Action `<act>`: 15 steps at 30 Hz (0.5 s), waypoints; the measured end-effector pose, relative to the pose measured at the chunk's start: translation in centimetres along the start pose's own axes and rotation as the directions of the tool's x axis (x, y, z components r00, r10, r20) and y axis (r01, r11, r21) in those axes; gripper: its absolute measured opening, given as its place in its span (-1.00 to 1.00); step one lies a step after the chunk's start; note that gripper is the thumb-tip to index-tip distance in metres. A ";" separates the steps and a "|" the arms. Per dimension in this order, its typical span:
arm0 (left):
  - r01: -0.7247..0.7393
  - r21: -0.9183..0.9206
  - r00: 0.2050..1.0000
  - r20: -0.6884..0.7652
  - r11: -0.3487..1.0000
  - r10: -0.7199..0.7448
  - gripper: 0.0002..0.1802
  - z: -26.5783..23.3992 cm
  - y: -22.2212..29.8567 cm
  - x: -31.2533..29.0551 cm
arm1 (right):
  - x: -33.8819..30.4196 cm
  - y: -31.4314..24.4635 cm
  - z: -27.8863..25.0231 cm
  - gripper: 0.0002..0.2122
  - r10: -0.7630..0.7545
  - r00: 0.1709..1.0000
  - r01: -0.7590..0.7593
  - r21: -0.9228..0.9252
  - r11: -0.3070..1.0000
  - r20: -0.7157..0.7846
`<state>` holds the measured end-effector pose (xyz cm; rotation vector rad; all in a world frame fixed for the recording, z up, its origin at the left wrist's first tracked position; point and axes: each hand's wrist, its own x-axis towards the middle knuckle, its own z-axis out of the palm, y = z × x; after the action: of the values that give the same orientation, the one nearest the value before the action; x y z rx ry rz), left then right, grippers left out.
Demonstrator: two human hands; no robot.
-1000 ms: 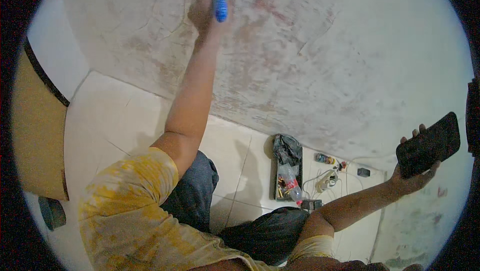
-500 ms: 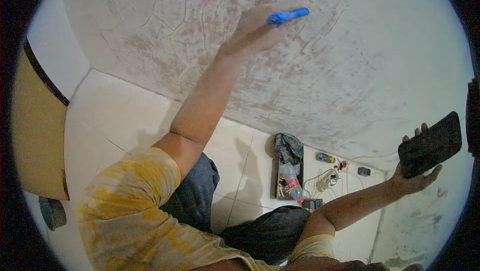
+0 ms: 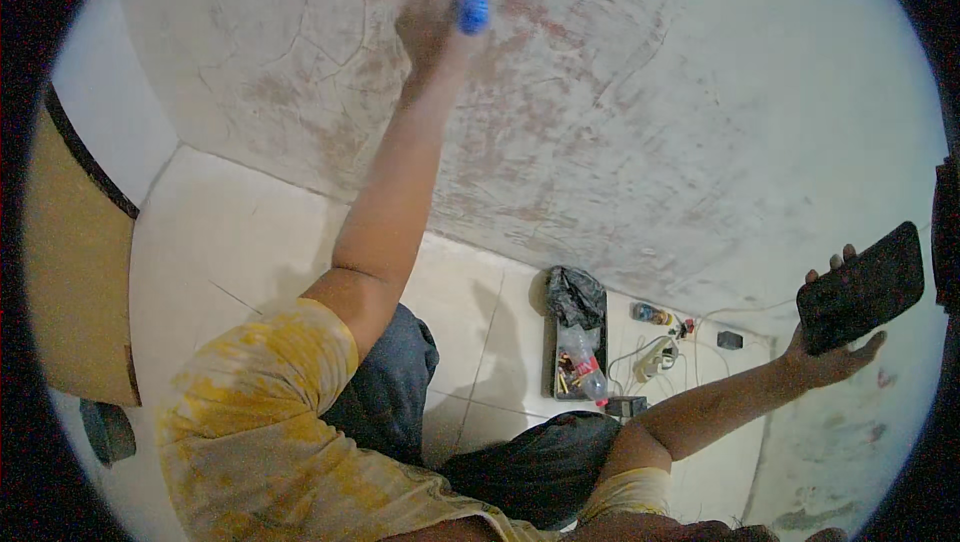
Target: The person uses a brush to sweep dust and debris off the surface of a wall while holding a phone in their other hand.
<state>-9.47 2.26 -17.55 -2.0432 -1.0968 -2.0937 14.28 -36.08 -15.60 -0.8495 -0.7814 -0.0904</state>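
My left hand (image 3: 428, 30), smeared by motion, is raised to the stained, cracked wall (image 3: 590, 132) in front of me. It is closed round a blue-handled tool (image 3: 473, 8), whose top end runs out at the upper edge of the picture. What kind of tool this is I cannot make out, nor whether it touches the wall. Far to the right, my right hand (image 3: 812, 366) holds a black smartphone (image 3: 862, 289) with a dark screen, fingertips showing past its far edge and the thumb stretched out below.
At the wall's foot stands a dark tray (image 3: 551, 367) with a crumpled black bag (image 3: 577, 294) and a clear plastic bottle (image 3: 582, 354). Beside it lie a small bottle (image 3: 652, 315), a white power strip (image 3: 656, 358) with cables and a black adapter (image 3: 730, 340). A tan panel (image 3: 85, 272) stands left.
My left hand has swept up and to the left along the wall with the blue-handled tool, which now points upward instead of to the right. My right hand and the smartphone have stayed put.
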 end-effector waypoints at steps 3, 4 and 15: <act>-0.140 0.048 0.987 0.092 0.989 0.135 -0.64 0.9 1.8 -0.7 | 0.0 0.1 -0.1 -0.27 -0.005 1.000 0.005 0.000 1.000 -0.016; -0.169 0.059 0.978 0.133 0.984 0.160 -0.63 1.1 2.2 -1.1 | -0.1 0.2 0.2 -0.27 -0.002 1.000 0.002 0.003 1.000 -0.015; 0.084 -0.303 0.941 0.336 0.949 0.024 -0.71 1.7 1.6 -1.4 | 0.0 0.2 0.2 -0.31 -0.015 0.995 0.021 -0.059 0.998 0.102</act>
<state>-7.05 1.23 -18.27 -2.6278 -0.8688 -2.0989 14.20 -35.82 -15.62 -0.9091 -0.8851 -0.0876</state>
